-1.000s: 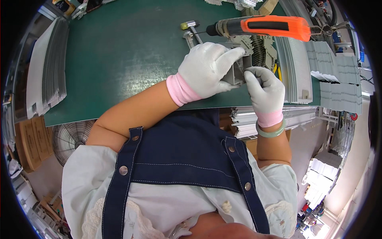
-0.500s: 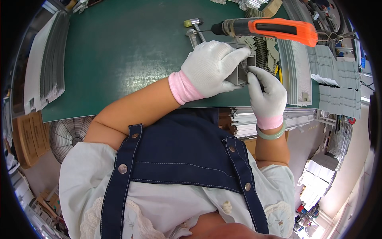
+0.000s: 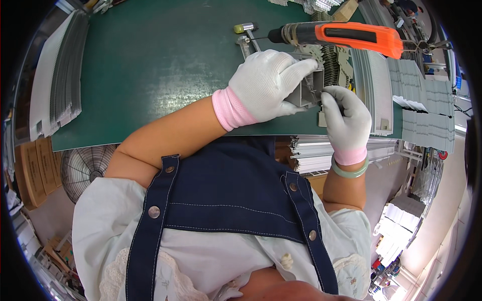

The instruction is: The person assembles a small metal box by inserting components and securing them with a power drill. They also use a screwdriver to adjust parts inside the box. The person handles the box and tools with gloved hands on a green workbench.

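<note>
My left hand (image 3: 265,86), in a white glove with a pink cuff, is wrapped round a grey hollow metal profile (image 3: 304,95). The profile's open end faces my right hand. At that opening, my right hand (image 3: 350,118), gloved alike, pinches with thumb and forefinger. What lies between those fingertips is too small and hidden to name. Beyond both hands hangs an orange and black power screwdriver (image 3: 351,37), its thin bit pointing left. A small hammer (image 3: 245,28) with a yellowish head lies past my left hand.
Grey toothed metal parts (image 3: 331,65) are lined up behind my right hand. Long white slats (image 3: 374,95) are stacked to the right, and more panels (image 3: 57,75) stand at the green table's (image 3: 150,60) left edge. A fan (image 3: 88,170) stands below left.
My right hand has moved slightly right, away from the profile's end, still pinching. My left hand keeps its hold on the profile, nearly unmoved.
</note>
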`<control>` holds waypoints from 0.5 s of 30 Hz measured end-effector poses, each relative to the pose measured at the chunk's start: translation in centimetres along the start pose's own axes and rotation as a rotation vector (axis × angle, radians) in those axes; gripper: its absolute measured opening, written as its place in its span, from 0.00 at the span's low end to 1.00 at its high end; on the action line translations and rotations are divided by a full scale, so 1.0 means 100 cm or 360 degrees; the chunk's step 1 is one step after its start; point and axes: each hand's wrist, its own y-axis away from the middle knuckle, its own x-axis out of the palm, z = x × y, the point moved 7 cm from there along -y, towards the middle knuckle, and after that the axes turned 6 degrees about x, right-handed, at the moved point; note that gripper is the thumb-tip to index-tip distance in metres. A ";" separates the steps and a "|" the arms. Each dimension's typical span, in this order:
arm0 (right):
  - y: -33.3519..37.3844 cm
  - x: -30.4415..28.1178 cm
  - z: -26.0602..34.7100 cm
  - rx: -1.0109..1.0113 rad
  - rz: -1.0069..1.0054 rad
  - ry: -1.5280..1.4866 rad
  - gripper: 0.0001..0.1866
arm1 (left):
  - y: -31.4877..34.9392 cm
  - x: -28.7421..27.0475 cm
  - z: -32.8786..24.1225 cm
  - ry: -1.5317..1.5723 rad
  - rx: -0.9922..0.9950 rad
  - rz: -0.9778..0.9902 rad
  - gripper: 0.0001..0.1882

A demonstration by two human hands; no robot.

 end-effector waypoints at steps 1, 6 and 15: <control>0.000 0.002 0.001 -0.0052 0.0031 0.0017 0.06 | 0.000 0.001 0.000 -0.0006 0.0003 0.0004 0.38; -0.001 0.008 0.013 -0.0264 0.0119 0.0220 0.06 | 0.001 0.002 0.001 -0.0035 0.0027 0.0015 0.39; -0.008 -0.001 -0.009 0.0331 0.0273 -0.0167 0.12 | 0.000 0.000 0.000 -0.0023 -0.0003 0.0023 0.40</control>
